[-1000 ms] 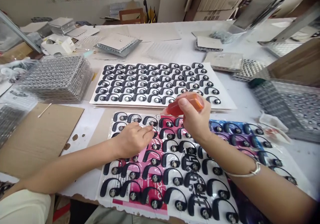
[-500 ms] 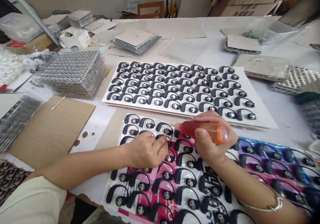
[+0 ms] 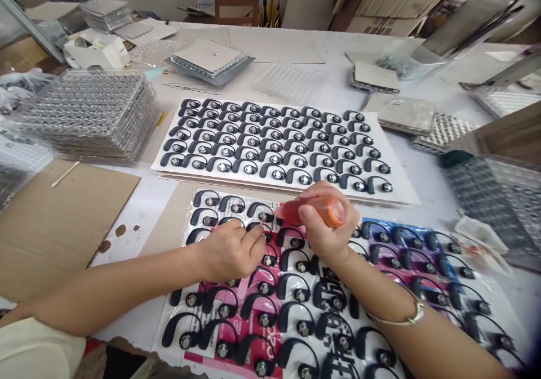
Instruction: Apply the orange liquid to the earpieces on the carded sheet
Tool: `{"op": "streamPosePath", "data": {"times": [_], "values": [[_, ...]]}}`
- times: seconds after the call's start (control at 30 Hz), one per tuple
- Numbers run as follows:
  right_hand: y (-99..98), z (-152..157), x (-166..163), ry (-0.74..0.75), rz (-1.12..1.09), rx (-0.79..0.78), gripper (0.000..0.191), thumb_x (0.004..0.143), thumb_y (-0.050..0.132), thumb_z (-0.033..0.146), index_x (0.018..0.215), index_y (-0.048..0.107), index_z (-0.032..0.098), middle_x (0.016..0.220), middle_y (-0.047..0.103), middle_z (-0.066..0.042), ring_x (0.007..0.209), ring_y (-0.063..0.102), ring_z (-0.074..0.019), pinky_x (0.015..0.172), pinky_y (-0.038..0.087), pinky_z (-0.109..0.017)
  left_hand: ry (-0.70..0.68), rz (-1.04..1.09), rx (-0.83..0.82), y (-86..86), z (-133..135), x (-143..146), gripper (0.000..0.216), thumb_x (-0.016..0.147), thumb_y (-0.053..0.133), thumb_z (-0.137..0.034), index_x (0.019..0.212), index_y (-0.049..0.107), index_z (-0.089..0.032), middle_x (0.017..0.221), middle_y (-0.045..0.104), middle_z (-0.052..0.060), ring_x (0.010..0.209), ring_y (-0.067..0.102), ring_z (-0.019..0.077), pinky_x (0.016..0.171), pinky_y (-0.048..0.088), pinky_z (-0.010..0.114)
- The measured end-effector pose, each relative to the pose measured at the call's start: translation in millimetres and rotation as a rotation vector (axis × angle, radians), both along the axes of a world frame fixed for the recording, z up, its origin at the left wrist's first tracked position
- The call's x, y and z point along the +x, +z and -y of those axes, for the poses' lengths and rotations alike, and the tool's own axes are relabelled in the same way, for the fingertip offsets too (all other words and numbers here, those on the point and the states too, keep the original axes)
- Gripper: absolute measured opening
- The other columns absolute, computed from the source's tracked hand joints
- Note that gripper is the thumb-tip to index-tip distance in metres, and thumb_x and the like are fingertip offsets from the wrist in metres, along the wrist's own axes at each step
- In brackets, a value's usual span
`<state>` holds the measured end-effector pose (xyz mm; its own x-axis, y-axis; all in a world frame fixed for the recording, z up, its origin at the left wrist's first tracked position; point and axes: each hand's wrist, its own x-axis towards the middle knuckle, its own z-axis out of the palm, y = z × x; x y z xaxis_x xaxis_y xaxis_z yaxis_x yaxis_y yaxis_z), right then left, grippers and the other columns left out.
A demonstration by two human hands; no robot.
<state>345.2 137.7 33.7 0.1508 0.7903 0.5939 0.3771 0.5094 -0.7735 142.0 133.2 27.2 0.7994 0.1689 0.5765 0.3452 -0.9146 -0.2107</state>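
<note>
My right hand [image 3: 332,227] grips a squeeze bottle [image 3: 313,211] of red-orange liquid, tilted with its narrow tip down to the left. That tip is close to the silver round end of a black hook-shaped piece [image 3: 260,209]. My left hand [image 3: 234,249] lies just below it, fingers bent and pressed together at the same row; what they hold, if anything, is hidden. Under both hands is a printed plastic-covered sheet [image 3: 249,300] in pink and white, bearing rows of black hook-shaped pieces with silver round ends.
Behind my hands lies a stack of white boards [image 3: 397,190] with similar black pieces. Stacked clear trays [image 3: 84,114] stand at the left, near a cardboard sheet [image 3: 54,227] with a cotton swab [image 3: 65,174]. A crumpled white cloth [image 3: 482,241] is on the right.
The view has swung to the right, so things appear further left. Both hands and the bottle keep about the same place over the sheet.
</note>
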Motion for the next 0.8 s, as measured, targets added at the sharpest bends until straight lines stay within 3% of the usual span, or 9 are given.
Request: {"op": "streamPosePath", "data": {"times": [0.43,0.8], "values": [[3.7,1.1,-8.1,0.067,0.074,0.011,0.015,0.075,0.068,0.034,0.080,0.061,0.022,0.067,0.057,0.000,0.057,0.053,-0.0132,0.053,0.043,-0.030,-0.015,-0.022,-0.011,-4.3,1.9,-0.6,0.013,0.085,0.051,-0.008,0.083,0.064,-0.006,0.091,0.071,0.020,0.055,0.063,0.0173,0.048,0.050,0.030],[2.1,1.6,-9.6,0.060,0.111,0.011,0.019,0.074,0.069,0.038,0.080,0.060,0.023,0.064,0.058,0.001,0.055,0.053,-0.0145,0.053,0.044,-0.031,-0.027,-0.043,-0.027,-6.7,0.6,-1.1,0.011,0.086,0.052,-0.009,0.088,0.062,-0.004,0.093,0.071,0.021,0.062,0.065,0.0194,0.049,0.050,0.030]]}}
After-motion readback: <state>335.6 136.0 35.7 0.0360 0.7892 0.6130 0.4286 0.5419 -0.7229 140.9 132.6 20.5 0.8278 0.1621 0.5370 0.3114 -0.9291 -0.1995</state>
